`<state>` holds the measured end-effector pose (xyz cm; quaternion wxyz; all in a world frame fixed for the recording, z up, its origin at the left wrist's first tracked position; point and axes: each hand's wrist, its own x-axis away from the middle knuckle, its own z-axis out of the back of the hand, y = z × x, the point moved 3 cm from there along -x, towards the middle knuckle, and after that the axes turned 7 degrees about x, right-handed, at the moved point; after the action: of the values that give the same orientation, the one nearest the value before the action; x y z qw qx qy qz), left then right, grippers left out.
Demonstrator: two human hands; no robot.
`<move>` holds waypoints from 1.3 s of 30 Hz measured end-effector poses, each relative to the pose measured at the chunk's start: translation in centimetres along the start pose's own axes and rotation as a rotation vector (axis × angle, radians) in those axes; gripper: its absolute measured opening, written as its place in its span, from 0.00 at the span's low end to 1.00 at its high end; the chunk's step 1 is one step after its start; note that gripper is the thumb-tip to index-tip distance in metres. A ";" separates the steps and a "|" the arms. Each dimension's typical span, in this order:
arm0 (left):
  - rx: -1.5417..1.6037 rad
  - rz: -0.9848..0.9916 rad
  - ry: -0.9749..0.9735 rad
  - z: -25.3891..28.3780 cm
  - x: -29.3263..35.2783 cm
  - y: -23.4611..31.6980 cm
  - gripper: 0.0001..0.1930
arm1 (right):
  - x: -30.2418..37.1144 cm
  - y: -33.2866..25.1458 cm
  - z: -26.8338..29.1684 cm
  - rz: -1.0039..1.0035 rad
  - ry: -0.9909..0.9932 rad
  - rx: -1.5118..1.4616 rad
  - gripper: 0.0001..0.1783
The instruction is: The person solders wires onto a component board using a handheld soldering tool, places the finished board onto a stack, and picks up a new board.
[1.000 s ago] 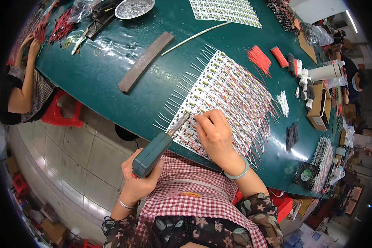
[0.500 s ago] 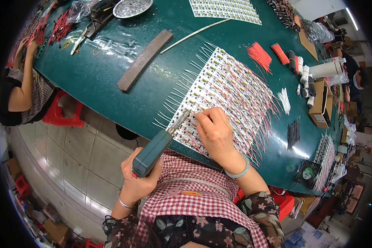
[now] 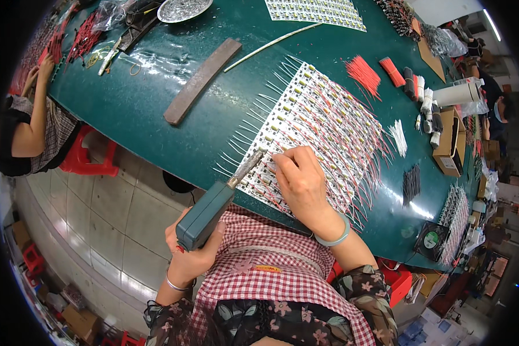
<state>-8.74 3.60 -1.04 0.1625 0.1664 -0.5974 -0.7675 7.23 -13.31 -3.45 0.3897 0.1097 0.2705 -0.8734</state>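
My left hand (image 3: 193,256) is wrapped round the handle of a dark green soldering gun (image 3: 204,214), whose metal tip points up and right onto a panel of small white circuit boards (image 3: 278,128). Rows of small yellowish parts cover the panel, with red and white wires (image 3: 352,155) running over it to the right and pale wire ends sticking out past its left edge. Right beside the tip, the thumb and forefinger of my right hand (image 3: 301,183) are pinched together low over the boards. Whatever they hold is too small to make out.
A brown bar (image 3: 203,81) and a pale thin rod (image 3: 271,47) lie beyond the panel, near a metal dish (image 3: 184,9). Bundles of red wires (image 3: 363,76) and black wires (image 3: 411,183) lie to the right, with an open carton (image 3: 450,144). Another person (image 3: 32,127) sits at left.
The soldering gun's body and my left hand have shifted slightly left and toward me, with the tip still at the same row. My right hand has barely moved.
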 end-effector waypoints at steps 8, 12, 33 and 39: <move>-0.034 -0.026 0.005 0.7 1.1 -0.2 0.12 | 0.0 -1.4 0.8 0.012 0.023 -0.030 0.14; 0.025 0.027 0.016 0.7 1.4 -0.5 0.11 | 0.6 -1.3 -0.2 -0.010 0.030 -0.068 0.13; -0.016 0.108 -0.048 1.0 1.8 -0.5 0.10 | 0.7 -1.6 -0.6 0.006 0.029 0.012 0.10; -0.014 0.074 0.010 1.5 2.7 -1.3 0.09 | 0.6 -1.6 -0.6 0.010 0.031 0.014 0.09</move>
<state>-11.91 3.96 -2.09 0.1949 0.1468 -0.5970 -0.7642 5.65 -12.49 -3.57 0.3889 0.1273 0.2701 -0.8715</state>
